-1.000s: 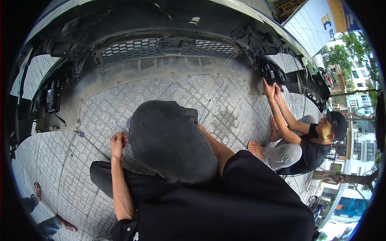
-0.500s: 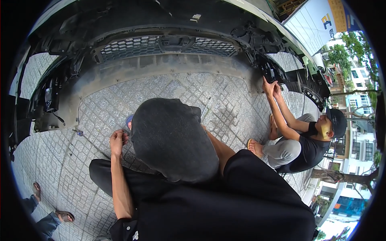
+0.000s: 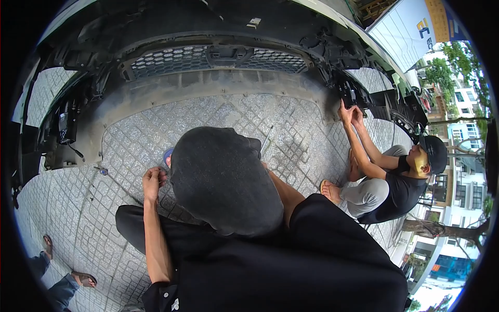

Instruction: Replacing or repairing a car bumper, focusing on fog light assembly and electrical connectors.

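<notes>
My left hand [image 3: 153, 182] hangs above the paving left of a large, dark, rounded object [image 3: 223, 182]. Its fingers are curled in, and whatever lies between them, if anything, is too small to make out. The dark object fills the middle of the view and hides my right hand; only part of my right forearm [image 3: 285, 193] shows past its edge. In front of me stretches the black inner side of a car bumper [image 3: 208, 86] with a honeycomb grille [image 3: 171, 61].
At the right a co-worker [image 3: 405, 177] in a cap squats, both hands raised to a black part [image 3: 349, 94] on the bumper. A thin rod-like tool [image 3: 267, 139] and a small blue-ended item [image 3: 103, 171] lie on the paving. Another person's sandalled feet [image 3: 83, 280] stand lower left.
The co-worker's head and cap have shifted slightly left, and their hands have moved a little at the black part. My left hand has hardly moved.
</notes>
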### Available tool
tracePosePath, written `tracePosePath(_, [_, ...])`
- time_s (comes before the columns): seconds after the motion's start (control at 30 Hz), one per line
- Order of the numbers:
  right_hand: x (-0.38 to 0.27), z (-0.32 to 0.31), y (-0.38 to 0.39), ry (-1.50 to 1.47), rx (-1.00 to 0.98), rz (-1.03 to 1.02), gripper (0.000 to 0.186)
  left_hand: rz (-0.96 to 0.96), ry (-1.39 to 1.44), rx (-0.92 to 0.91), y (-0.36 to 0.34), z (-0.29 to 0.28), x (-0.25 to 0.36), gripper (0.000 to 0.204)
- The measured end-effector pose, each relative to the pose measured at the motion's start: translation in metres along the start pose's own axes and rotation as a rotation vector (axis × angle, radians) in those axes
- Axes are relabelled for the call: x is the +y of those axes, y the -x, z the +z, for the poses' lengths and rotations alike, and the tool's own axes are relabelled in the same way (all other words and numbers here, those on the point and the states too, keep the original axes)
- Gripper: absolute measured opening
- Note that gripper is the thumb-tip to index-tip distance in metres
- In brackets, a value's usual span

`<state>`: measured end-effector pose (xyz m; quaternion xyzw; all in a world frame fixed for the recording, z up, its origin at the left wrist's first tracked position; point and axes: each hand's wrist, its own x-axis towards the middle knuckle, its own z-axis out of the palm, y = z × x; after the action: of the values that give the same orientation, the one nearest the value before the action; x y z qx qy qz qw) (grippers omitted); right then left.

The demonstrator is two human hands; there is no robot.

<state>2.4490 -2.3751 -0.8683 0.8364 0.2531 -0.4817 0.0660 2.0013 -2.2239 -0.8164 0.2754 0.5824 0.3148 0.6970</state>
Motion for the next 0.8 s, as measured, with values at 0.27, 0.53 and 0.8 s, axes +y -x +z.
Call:
tracePosePath(0.27, [0.0, 0.001, -0.001, -0.002, -0.005, 0.016, 0.046, 0.099, -0.157, -0.071, -0.004, -0.003, -0.003, 0.026])
tracePosePath(0.53, [0.005, 0.005, -0.007, -0.096, 0.006, 0.017, 0.046, 0.043, -0.12, -0.074, -0.009, -0.002, -0.006, 0.026])
tracePosePath(0.8, [0.001, 0.005, -0.003, -0.115, 0.021, 0.02, 0.041, 0.006, 0.004, 0.001, 0.001, 0.001, 0.0, 0.026])
